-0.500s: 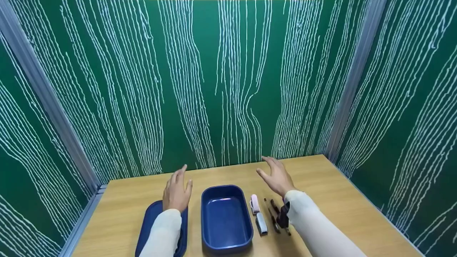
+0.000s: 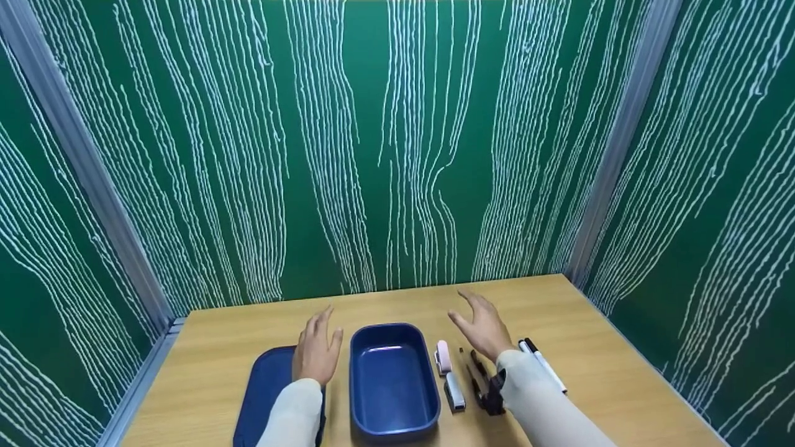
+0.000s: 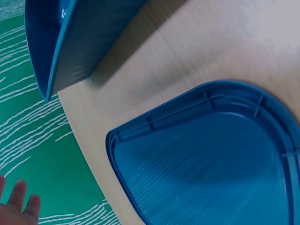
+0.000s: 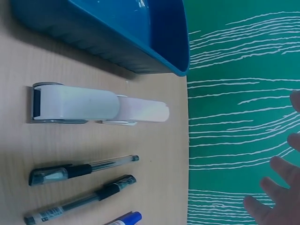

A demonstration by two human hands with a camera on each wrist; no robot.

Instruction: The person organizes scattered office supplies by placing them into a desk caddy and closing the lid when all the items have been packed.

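Observation:
My left hand point(image 2: 318, 354) hovers with fingers extended, holding nothing, over the right side of a dark blue lid point(image 2: 264, 388). In the left wrist view the lid point(image 3: 206, 164) shows its raised, ribbed rim. A deep blue box point(image 2: 394, 397) with rounded corners stands between my hands. My right hand point(image 2: 487, 326), also extended with fingers spread, is in the air beyond several pens. Beside the box, a pink stapler point(image 2: 442, 357) and a pale blue stapler point(image 2: 454, 392) lie end to end. Two clear pens point(image 4: 89, 169) with dark grips are near them in the right wrist view.
White markers point(image 2: 546, 366) lie right of the pens, partly behind my right sleeve. A blue-capped marker point(image 4: 130, 219) shows at the right wrist view's lower edge. Green walls point(image 2: 422, 155) with white wavy lines surround the wooden table point(image 2: 596, 354) at the back and sides.
Both hands have come slightly nearer, and the left has shifted right toward the box. The white markers now show beside my right sleeve. The box, lid and staplers have stayed put.

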